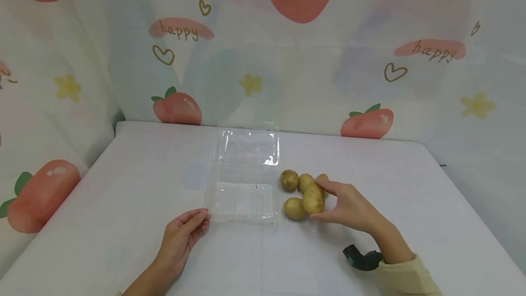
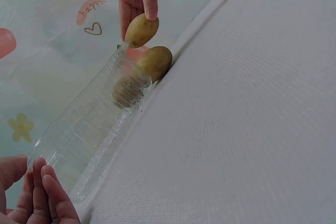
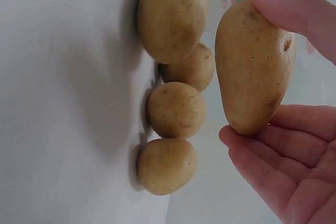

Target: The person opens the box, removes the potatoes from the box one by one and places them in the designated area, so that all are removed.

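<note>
My right hand (image 1: pixel 349 207) pinches a yellow-brown potato (image 1: pixel 314 199) between thumb and fingertips, raised above the table. The right wrist view shows this held potato (image 3: pixel 254 69) upright, its narrow end at the fingers. Several more potatoes (image 1: pixel 294 208) lie on the cloth just left of and behind that hand. To their left stands a clear plastic clamshell container (image 1: pixel 246 218), its lid (image 1: pixel 248 147) folded back toward the wall. My left hand (image 1: pixel 182 236) grips the container's front left corner with thumb and fingers. No potato shows inside it.
A dark, bent tube-like object (image 1: pixel 361 258) lies by the right wrist, partly covered by the sleeve. White cloth (image 1: pixel 135 204) covers the table. Printed fabric (image 1: pixel 287 72) with fruit and "happy" lettering hangs behind the table and at its sides.
</note>
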The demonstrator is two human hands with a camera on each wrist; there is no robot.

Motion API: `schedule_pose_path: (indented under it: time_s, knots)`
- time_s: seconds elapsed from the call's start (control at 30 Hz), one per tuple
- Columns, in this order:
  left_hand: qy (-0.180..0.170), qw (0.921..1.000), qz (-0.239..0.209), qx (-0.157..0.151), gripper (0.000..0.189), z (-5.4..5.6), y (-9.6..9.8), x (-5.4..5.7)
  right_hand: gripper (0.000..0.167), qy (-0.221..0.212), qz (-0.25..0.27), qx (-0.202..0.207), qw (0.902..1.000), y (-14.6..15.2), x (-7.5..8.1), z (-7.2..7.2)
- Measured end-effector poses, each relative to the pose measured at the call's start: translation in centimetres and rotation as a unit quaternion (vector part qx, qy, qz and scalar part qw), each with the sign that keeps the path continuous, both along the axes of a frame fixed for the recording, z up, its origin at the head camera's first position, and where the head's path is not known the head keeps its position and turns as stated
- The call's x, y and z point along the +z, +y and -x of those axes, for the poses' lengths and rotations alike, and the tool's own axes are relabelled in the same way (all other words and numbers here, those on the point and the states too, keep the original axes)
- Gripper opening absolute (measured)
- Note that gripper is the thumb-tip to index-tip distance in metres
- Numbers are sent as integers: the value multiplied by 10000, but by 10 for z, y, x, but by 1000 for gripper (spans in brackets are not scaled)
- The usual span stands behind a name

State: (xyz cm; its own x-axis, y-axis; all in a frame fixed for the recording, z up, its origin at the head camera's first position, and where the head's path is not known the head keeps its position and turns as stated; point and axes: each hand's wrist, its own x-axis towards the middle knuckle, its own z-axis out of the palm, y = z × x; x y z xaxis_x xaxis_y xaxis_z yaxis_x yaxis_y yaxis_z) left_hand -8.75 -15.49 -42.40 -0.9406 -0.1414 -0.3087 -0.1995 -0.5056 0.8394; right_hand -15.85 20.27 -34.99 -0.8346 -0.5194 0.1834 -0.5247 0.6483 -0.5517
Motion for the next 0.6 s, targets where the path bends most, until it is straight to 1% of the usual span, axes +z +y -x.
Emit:
schedule_pose_path:
  time_s: [0.27, 0.47, 0.6]
  knots:
    - [-59, 9999, 98, -45, 15, 0, -1, 0, 78, -193, -128, -102, 9997, 8, -8, -1]
    - [-97, 9999, 83, -11, 11, 0, -1, 0, 77, -145, -277, -180, 9993, 13, -12, -1]
    - [-99, 9999, 90, -30, 15, 0, -1, 0, 78, -241, -366, -201, 9988, 15, -14, -1]
